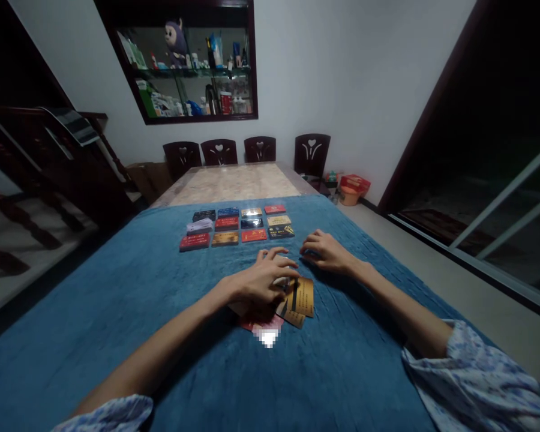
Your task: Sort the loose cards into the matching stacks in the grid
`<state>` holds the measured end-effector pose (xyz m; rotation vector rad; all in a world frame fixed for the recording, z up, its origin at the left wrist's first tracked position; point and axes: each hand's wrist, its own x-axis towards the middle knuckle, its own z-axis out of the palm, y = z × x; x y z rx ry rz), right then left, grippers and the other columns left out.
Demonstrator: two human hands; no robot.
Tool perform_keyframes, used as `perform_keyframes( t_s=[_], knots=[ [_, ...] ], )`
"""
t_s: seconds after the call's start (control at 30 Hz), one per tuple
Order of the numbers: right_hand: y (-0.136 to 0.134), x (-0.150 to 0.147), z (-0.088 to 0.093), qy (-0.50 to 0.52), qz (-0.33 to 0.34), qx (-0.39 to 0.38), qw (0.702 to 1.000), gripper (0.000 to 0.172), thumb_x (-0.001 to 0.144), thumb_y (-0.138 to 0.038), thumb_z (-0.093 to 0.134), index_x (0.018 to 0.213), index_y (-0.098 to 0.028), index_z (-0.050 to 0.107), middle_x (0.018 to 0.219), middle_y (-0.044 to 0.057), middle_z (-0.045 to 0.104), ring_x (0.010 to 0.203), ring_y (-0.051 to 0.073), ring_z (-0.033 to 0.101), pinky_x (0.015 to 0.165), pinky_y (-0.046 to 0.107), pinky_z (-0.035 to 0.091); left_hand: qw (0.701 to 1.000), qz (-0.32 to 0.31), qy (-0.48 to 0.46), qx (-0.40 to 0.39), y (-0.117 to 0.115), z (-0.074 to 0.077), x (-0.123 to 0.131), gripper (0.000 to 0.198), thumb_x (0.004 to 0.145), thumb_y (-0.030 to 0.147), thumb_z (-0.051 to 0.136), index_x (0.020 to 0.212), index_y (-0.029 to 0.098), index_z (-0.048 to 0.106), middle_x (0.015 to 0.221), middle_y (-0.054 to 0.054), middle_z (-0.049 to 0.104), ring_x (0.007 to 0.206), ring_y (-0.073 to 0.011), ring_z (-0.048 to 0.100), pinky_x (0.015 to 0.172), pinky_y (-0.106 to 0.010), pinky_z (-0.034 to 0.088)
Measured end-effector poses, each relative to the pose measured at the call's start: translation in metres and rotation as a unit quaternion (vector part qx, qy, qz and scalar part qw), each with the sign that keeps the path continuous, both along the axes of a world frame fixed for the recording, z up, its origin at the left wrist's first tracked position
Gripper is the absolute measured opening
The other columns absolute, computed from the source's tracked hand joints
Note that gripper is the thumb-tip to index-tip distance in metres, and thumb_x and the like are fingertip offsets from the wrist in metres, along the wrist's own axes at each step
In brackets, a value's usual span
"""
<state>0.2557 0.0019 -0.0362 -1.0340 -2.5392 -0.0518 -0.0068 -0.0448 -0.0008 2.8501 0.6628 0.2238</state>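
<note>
We look down at our two bare hands over a blue cloth (117, 300) on a table (234, 180). Twelve bank-style cards, probably small piles, form three neat card rows (227, 224). Nearer us than the card rows lies an untidy fan of loose cards, with gold cards (303, 297) at its right edge and a red card (247, 324) at its near edge.

Our left hand (261, 280) covers the fan's middle, fingers bent; we cannot tell whether they grip a card. Our right hand (326, 252), near the card rows' front right corner, rests with fingers loosely bent and parted, no card visible in them.

In our judgement, light pressure and lifting by an edge would separate the overlapping cards, and keeping both wrists low and clear would leave the card rows straight.
</note>
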Motion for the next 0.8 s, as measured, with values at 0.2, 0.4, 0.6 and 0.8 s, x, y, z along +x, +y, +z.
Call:
perform_keyframes(
  t_s=[0.2, 0.4, 0.6, 0.8],
  knots=[
    [-0.012, 0.009, -0.013, 0.033, -0.003, 0.001, 0.999, 0.018, 0.092, -0.024, 0.056, 0.096, -0.021, 0.073, 0.093, 0.009, 0.069, 0.091, 0.023, 0.052, 0.08, 0.037, 0.041, 0.997, -0.056, 0.056, -0.019, -0.007, 0.008, 0.018, 0.063, 0.073, 0.009, 0.059, 0.131, 0.033, 0.06, 0.146, -0.001, 0.054, 0.143, -0.0389, 0.025, 0.109, -0.062, 0.028],
    [-0.021, 0.008, -0.015, 0.042, 0.008, -0.005, 0.999, 0.02, 0.093, -0.022, 0.054, 0.099, -0.021, 0.073, 0.093, 0.009, 0.069, 0.092, 0.023, 0.053, 0.081, 0.038, 0.042, 0.989, -0.079, 0.117, -0.046, -0.003, 0.013, 0.031, 0.067, 0.065, 0.007, 0.056, 0.127, 0.031, 0.063, 0.144, 0.0, 0.056, 0.142, -0.0374, 0.029, 0.113, -0.058, 0.022],
    [-0.024, 0.006, -0.014, 0.041, 0.006, -0.005, 0.999, 0.018, 0.094, -0.024, 0.056, 0.098, -0.022, 0.073, 0.094, 0.009, 0.07, 0.095, 0.023, 0.053, 0.08, 0.037, 0.042, 0.986, -0.059, 0.147, -0.053, 0.0, 0.012, 0.032, 0.073, 0.064, 0.008, 0.054, 0.132, 0.032, 0.059, 0.147, 0.001, 0.052, 0.142, -0.0362, 0.027, 0.11, -0.058, 0.021],
    [-0.022, 0.007, -0.018, 0.044, 0.007, 0.0, 0.999, 0.02, 0.094, -0.025, 0.054, 0.099, -0.022, 0.074, 0.095, 0.009, 0.07, 0.094, 0.023, 0.054, 0.082, 0.039, 0.043, 0.989, -0.04, 0.138, -0.022, -0.002, 0.012, 0.035, 0.059, 0.07, 0.014, 0.059, 0.127, 0.031, 0.061, 0.134, -0.004, 0.059, 0.131, -0.0338, 0.034, 0.101, -0.053, 0.028]
  ],
)
